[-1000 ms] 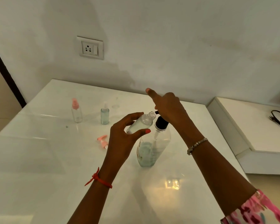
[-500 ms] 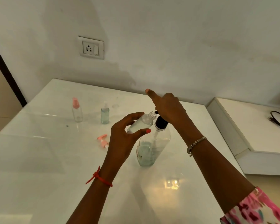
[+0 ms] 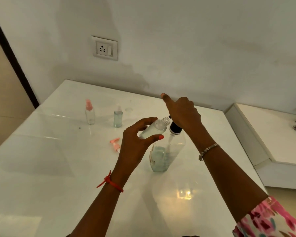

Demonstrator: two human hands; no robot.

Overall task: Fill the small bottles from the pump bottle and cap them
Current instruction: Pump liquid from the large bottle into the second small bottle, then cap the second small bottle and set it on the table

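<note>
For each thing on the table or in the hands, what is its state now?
small bottle: uncapped, tilted, gripped by the left hand
pump bottle: upright, partly full, right hand on its pump head
pink-capped bottle: upright, capped
clear-capped bottle: upright, capped, filled
pink spray cap: loose, lying on its side

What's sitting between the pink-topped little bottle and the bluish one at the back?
Nothing. In the head view the white table between the pink-topped bottle and the bluish bottle is bare; the loose pink spray top lies nearer the person.
</note>
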